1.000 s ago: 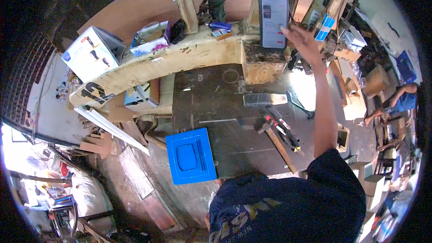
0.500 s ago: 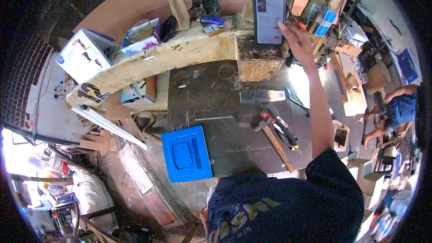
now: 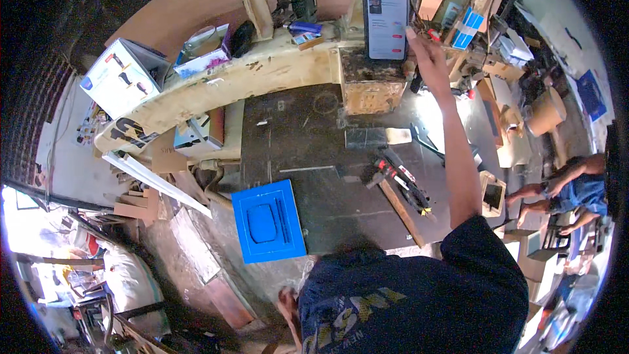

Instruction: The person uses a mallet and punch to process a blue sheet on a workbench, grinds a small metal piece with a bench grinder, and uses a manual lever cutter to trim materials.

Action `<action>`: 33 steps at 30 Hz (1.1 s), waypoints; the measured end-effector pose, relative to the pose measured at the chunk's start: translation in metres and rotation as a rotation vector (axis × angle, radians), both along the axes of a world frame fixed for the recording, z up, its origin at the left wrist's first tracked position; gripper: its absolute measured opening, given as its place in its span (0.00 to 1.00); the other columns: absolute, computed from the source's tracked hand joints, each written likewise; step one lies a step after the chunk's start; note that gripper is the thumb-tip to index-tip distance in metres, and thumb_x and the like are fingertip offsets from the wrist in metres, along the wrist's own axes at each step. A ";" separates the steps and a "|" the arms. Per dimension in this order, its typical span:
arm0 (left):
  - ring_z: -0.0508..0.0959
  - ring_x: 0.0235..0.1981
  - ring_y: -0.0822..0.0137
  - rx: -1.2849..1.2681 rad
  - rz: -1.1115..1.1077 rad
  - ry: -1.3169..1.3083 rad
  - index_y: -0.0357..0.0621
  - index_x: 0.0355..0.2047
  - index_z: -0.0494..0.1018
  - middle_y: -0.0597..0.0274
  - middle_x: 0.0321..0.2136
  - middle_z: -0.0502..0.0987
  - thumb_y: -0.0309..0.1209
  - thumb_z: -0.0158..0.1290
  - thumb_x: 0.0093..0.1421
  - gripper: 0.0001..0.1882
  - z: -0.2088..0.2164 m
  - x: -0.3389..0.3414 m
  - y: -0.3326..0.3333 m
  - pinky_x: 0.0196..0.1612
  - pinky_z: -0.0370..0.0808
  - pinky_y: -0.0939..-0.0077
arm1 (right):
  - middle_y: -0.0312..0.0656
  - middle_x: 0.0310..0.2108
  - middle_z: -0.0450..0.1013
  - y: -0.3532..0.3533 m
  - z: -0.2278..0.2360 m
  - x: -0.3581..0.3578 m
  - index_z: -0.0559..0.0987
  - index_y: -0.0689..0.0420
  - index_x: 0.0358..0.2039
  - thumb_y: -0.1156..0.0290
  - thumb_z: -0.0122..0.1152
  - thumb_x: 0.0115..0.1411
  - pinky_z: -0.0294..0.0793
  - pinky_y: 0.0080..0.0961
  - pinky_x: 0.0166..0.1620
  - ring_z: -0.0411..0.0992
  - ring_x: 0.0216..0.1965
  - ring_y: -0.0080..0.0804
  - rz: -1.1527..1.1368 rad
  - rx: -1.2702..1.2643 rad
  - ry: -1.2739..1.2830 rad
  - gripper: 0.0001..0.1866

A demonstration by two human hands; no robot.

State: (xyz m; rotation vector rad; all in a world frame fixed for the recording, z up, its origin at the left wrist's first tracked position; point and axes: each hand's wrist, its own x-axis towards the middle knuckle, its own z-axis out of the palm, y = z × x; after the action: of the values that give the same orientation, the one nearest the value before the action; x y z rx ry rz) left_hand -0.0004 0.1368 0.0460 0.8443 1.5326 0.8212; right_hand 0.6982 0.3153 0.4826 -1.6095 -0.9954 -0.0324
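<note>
My right hand (image 3: 429, 59) is raised beside a smartphone (image 3: 386, 19) that stands upright with its screen lit. The fingers are stretched out, with the tips close to the phone's right edge; whether they touch it I cannot tell. Below the phone is a worn wooden block (image 3: 373, 95) at the end of a pale, curved machine arm (image 3: 275, 73). My left hand (image 3: 287, 305) hangs low beside my dark shirt, fingers loosely bent, with nothing seen in it. Nearest to it lies a square blue board (image 3: 293, 223) with a rounded outline and narrow slots, on the dark table's front left corner.
On the dark table (image 3: 295, 137) lie a hammer (image 3: 401, 213), red-handled pliers (image 3: 400, 180) and a dark block with a pale end (image 3: 377, 137). A small open wooden box (image 3: 493, 193) stands right. Cartons (image 3: 124, 78) sit on the machine arm. Another person's arms (image 3: 557, 187) show far right.
My right hand has shifted slightly beside the phone, its fingers now at the phone's edge rather than over the screen. More of my left hand shows. At right, the other person's arms have moved.
</note>
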 end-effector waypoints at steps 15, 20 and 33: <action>0.61 0.62 0.49 0.692 -0.111 0.118 0.35 0.67 0.39 0.40 0.65 0.50 0.30 0.77 0.36 0.68 0.153 0.196 0.135 0.63 0.64 0.51 | 0.40 0.38 0.78 -0.037 -0.002 -0.023 0.73 0.65 0.56 0.54 0.56 0.66 0.70 0.20 0.44 0.73 0.39 0.24 -0.095 0.090 -0.042 0.28; 0.39 0.69 0.32 0.772 -0.215 0.999 0.27 0.65 0.18 0.18 0.65 0.31 0.49 0.77 0.31 0.85 0.032 0.134 0.114 0.68 0.34 0.38 | 0.38 0.31 0.78 -0.021 -0.002 -0.032 0.77 0.58 0.52 0.63 0.59 0.64 0.73 0.22 0.38 0.74 0.33 0.22 -0.132 0.206 -0.156 0.19; 0.30 0.68 0.28 0.439 -0.418 1.026 0.53 0.71 0.29 0.23 0.67 0.26 0.64 0.74 0.14 0.90 0.137 0.118 0.153 0.65 0.38 0.31 | 0.43 0.43 0.79 -0.041 0.002 -0.046 0.78 0.63 0.49 0.64 0.61 0.64 0.71 0.18 0.45 0.74 0.42 0.22 -0.253 0.266 -0.275 0.18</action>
State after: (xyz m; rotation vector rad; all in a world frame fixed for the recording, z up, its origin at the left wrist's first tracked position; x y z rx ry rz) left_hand 0.1176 0.2899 0.1832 2.0465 1.9296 0.3988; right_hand 0.6520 0.2741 0.4851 -1.4983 -0.9429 -0.5499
